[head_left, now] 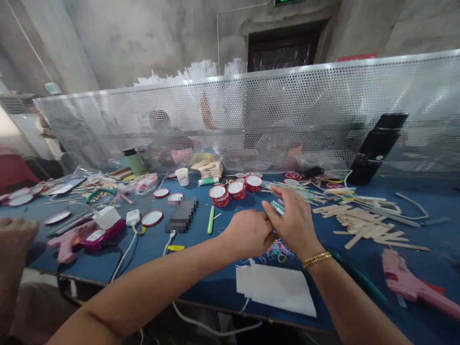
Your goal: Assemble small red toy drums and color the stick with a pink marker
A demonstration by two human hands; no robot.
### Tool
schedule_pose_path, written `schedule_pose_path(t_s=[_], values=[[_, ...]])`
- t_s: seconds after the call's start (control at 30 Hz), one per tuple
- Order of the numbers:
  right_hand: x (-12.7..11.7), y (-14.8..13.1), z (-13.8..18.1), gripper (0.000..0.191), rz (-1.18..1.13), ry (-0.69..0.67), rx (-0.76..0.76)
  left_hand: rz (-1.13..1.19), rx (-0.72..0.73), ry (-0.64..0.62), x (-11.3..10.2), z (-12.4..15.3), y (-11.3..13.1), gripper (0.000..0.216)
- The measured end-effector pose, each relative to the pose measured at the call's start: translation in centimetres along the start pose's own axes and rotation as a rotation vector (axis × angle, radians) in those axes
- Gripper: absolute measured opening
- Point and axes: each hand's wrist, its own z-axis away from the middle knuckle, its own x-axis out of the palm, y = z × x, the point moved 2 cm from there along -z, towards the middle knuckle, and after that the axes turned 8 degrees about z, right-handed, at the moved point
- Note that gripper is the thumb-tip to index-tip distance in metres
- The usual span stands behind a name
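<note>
My left hand [247, 235] is held over the blue table, its fingers curled in; whatever it may hold is hidden. Close against it is my right hand [293, 220], with a gold bracelet [316, 259] on the wrist; its thumb and index finger are apart. Behind the gap between these fingers show small teal and white sticks [278, 206]. Below the hands lies a loose heap of coloured rubber bands [282, 252]. Nearer the table edge is a folded white sheet [276, 289]. A light green marker [210, 220] lies left of my left hand.
Red round tins [236, 190] stand ahead, before a perforated metal screen [230, 115]. Wooden craft sticks [362, 223] and a pink glue gun [406, 278] lie right. Left are a phone [182, 215], a charger cable [124, 263], another pink glue gun [66, 244] and another person's hand [16, 239].
</note>
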Motion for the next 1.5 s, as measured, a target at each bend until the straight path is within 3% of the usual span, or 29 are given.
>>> schedule_pose_path(t_s=[0.1,0.17,0.37,0.43,0.53,0.67,0.77,1.0,1.13,1.2,1.3,1.5], values=[[0.0,0.1,-0.1,0.035,-0.016,-0.001,0.005,-0.006,0.172,-0.145,-0.6,0.4,-0.1,0.019],[0.0,0.3,-0.1,0.034,-0.019,-0.002,0.013,0.003,0.167,-0.162,-1.8,0.8,-1.3,0.021],[0.0,0.6,-0.3,0.030,-0.002,0.013,0.056,0.027,-0.289,-0.039,-6.9,3.0,-9.8,0.021],[-0.1,0.6,-0.4,0.029,0.003,0.009,0.061,-0.008,-0.380,-0.109,-6.6,3.8,-11.9,0.019],[-0.1,0.6,-0.4,0.029,0.010,0.006,0.057,-0.085,-0.434,-0.225,-4.1,4.7,-13.3,0.017],[0.0,0.7,-0.4,0.028,0.021,0.006,0.054,-0.129,-0.471,-0.242,-0.8,4.9,-13.3,0.016],[0.1,0.8,-0.5,0.027,0.029,0.004,0.058,-0.126,-0.455,-0.251,0.4,4.5,-12.7,0.016],[0.0,0.8,-0.6,0.026,0.052,-0.018,0.049,0.003,-0.351,-0.316,1.2,3.8,-9.5,0.015],[0.3,1.4,-0.7,0.025,0.060,-0.015,0.045,0.001,-0.388,-0.256,0.0,4.4,-8.3,0.030],[0.5,1.9,-1.0,0.028,0.109,-0.092,0.047,-0.022,-0.418,-0.241,-0.9,5.0,-8.2,0.032],[0.8,2.6,-1.5,0.033,0.254,-0.379,0.047,-0.041,-0.441,-0.286,-1.5,6.1,-8.0,0.037],[0.8,3.0,-0.9,0.017,0.418,-0.857,0.062,-0.032,-0.403,-0.329,-0.3,5.5,-7.1,0.032]])
